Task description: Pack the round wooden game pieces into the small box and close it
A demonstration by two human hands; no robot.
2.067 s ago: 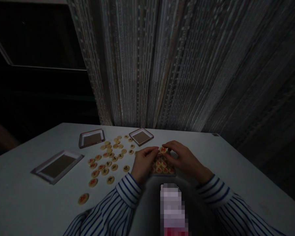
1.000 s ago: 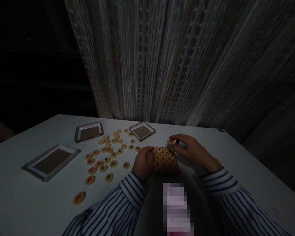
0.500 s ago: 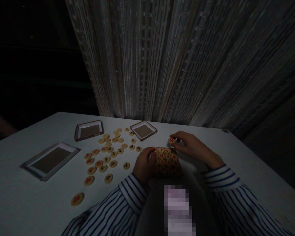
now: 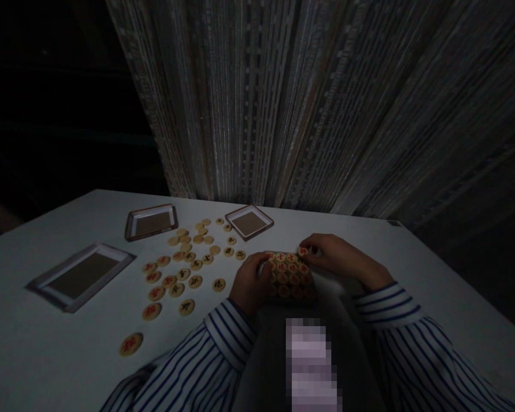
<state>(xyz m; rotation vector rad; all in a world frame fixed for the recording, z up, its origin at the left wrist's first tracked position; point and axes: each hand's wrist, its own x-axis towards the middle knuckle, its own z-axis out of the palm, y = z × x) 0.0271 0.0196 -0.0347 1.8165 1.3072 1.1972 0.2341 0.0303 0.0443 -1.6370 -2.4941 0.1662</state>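
Note:
Rows of round pieces with red characters fill a box (image 4: 288, 276) near the table's front edge. My left hand (image 4: 252, 283) is closed around the box's left side, thumb over its edge. At the box's far right corner, my right hand (image 4: 332, 254) pinches one round piece (image 4: 302, 251) with a red character between thumb and fingers. To the left of the box, several loose round pieces (image 4: 195, 281) lie scattered, some with red or black characters up, others showing plain faces. One red-marked piece (image 4: 131, 344) lies apart at the near left.
On the white table (image 4: 83, 217) are a box lid or tray (image 4: 38, 286) at left, another tray (image 4: 131, 227) behind it, and a third (image 4: 261, 229) at the back. A curtain (image 4: 240, 103) hangs behind the table. A blurred shape shows at far left.
My right hand has brought its piece from beyond the box's corner to that corner, slightly right and down. My left hand stays on the box. The view has shifted slightly.

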